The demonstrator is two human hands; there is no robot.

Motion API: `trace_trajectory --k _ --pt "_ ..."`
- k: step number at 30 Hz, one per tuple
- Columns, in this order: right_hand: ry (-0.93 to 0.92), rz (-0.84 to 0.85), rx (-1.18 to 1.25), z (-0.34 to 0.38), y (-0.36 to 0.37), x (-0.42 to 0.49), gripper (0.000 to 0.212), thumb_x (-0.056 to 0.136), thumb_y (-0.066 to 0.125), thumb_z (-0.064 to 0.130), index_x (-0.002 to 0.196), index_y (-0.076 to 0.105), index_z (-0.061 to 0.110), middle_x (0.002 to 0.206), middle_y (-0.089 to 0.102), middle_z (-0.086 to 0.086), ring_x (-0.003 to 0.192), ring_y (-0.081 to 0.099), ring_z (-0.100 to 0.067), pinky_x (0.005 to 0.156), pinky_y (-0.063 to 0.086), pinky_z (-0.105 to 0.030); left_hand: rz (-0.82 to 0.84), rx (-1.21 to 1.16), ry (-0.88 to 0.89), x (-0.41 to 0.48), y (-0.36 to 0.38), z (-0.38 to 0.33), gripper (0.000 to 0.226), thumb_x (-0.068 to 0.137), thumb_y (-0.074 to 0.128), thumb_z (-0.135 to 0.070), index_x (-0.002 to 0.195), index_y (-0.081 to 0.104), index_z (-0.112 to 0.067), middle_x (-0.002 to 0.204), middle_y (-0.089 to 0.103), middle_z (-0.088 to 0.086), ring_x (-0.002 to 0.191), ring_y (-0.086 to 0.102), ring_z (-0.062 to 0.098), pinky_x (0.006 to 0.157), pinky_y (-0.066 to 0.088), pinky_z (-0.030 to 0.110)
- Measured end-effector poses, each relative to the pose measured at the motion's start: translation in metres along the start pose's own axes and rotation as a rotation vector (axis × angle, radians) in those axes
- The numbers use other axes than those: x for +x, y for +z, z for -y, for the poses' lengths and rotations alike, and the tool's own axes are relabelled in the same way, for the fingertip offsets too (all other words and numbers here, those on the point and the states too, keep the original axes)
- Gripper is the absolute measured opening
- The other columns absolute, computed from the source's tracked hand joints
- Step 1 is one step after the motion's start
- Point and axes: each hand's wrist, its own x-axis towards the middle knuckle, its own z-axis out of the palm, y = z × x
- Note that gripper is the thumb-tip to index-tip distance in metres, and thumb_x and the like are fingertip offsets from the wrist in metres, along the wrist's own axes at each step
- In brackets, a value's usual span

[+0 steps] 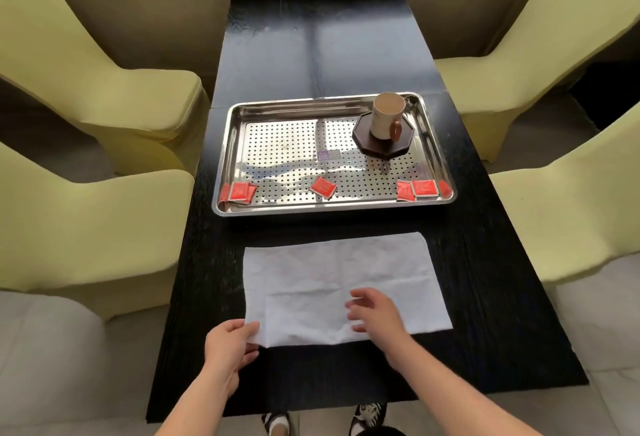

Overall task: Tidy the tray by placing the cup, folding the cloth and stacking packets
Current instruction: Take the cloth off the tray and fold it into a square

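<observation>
1. The white cloth (343, 283) is spread before the tray (231, 144), its near-left corner pinched by the left hand (228, 345).
2. The right hand (375, 312) is held open above it.
3. The cup (387, 115) is set at the tray's far-right corner; packets (322, 188) are strewn along its near edge.

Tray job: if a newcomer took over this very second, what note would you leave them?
Left hand pinches the near left corner of the white cloth; right hand is open over it.
The cloth lies spread on the black table, in front of the tray.
Done: cup stands on its dark coaster in the tray.
Left: fold the cloth; stack the red packets, which lie scattered along the tray's near edge.
</observation>
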Motion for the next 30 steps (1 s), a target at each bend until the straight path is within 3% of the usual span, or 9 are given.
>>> trace_trajectory --k 5,8,13,16,19,21,23,25,30 --pt "0.061 0.036 -0.018 -0.01 0.03 0.005 0.037 0.091 0.056 0.005 0.127 0.059 0.014 0.114 0.068 -0.002 0.107 0.065 -0.021 0.095 0.055 -0.038 0.024 0.074 0.219 -0.028 0.014 -0.019 0.007 0.09 0.068 -0.012 0.091 0.072 -0.017 0.086 0.076 0.003 0.08 0.073 0.024 0.061 0.055 0.033" --pt "0.071 0.034 0.089 -0.01 0.023 0.009 0.036 0.089 0.059 0.003 0.124 0.061 0.011 0.11 0.069 -0.004 0.1 0.069 -0.02 0.087 0.059 -0.031 0.037 0.153 0.333 -0.048 0.027 -0.032 0.008 0.09 0.068 -0.018 0.088 0.073 -0.024 0.083 0.075 -0.005 0.079 0.071 0.015 0.063 0.056 0.031" --pt "0.049 0.083 0.203 0.014 0.008 0.015 0.027 0.096 0.063 0.025 0.119 0.065 0.013 0.109 0.072 -0.005 0.091 0.075 -0.015 0.074 0.061 -0.026 0.061 0.35 0.594 -0.085 0.067 -0.051 0.008 0.087 0.071 -0.026 0.08 0.07 -0.03 0.075 0.072 -0.006 0.071 0.066 0.005 0.063 0.051 0.025" --pt "0.058 0.134 0.251 0.043 -0.001 0.021 0.038 0.098 0.056 0.048 0.115 0.065 0.015 0.106 0.073 -0.007 0.09 0.075 -0.02 0.072 0.062 -0.03 0.144 0.515 0.709 -0.103 0.099 -0.052 0.01 0.089 0.068 -0.032 0.078 0.067 -0.033 0.067 0.066 -0.007 0.066 0.062 0.003 0.059 0.047 0.022" --pt "-0.014 0.102 0.112 0.065 -0.014 0.027 0.051 0.085 0.062 0.065 0.094 0.069 0.015 0.093 0.073 -0.001 0.086 0.071 -0.019 0.07 0.061 -0.033 0.21 0.668 0.74 -0.113 0.126 -0.046 0.008 0.089 0.066 -0.031 0.082 0.065 -0.034 0.067 0.063 -0.009 0.065 0.061 0.006 0.059 0.048 0.021" --pt "-0.111 0.03 -0.085 0.072 -0.024 0.031 0.046 0.08 0.072 0.058 0.099 0.07 0.016 0.096 0.073 0.0 0.092 0.068 -0.017 0.083 0.06 -0.038 0.22 0.735 0.735 -0.118 0.139 -0.041 0.004 0.089 0.065 -0.03 0.092 0.065 -0.032 0.073 0.063 -0.011 0.069 0.06 0.005 0.059 0.043 0.016" --pt "-0.192 -0.058 -0.247 0.076 -0.034 0.034 0.028 0.083 0.073 0.039 0.099 0.071 0.016 0.095 0.072 -0.001 0.092 0.067 -0.019 0.085 0.058 -0.04 0.228 0.768 0.731 -0.122 0.149 -0.036 0.01 0.089 0.065 -0.03 0.099 0.064 -0.031 0.078 0.062 -0.011 0.071 0.059 0.004 0.059 0.04 0.016" --pt "-0.226 -0.104 -0.309 0.079 -0.045 0.037 0.013 0.084 0.066 0.024 0.093 0.072 0.015 0.09 0.073 -0.002 0.088 0.068 -0.021 0.081 0.057 -0.042 0.239 0.766 0.711 -0.125 0.158 -0.033 0.009 0.089 0.064 -0.031 0.097 0.063 -0.033 0.078 0.062 -0.011 0.071 0.059 0.005 0.058 0.04 0.017" --pt "-0.174 -0.109 -0.28 0.069 -0.074 0.05 0.015 0.085 0.058 0.015 0.083 0.067 0.003 0.078 0.068 -0.008 0.072 0.06 -0.021 0.063 0.045 -0.036 0.26 0.833 0.733 -0.127 0.181 -0.026 0.008 0.089 0.062 -0.03 0.096 0.059 -0.033 0.081 0.064 -0.008 0.073 0.061 0.009 0.063 0.049 0.023"
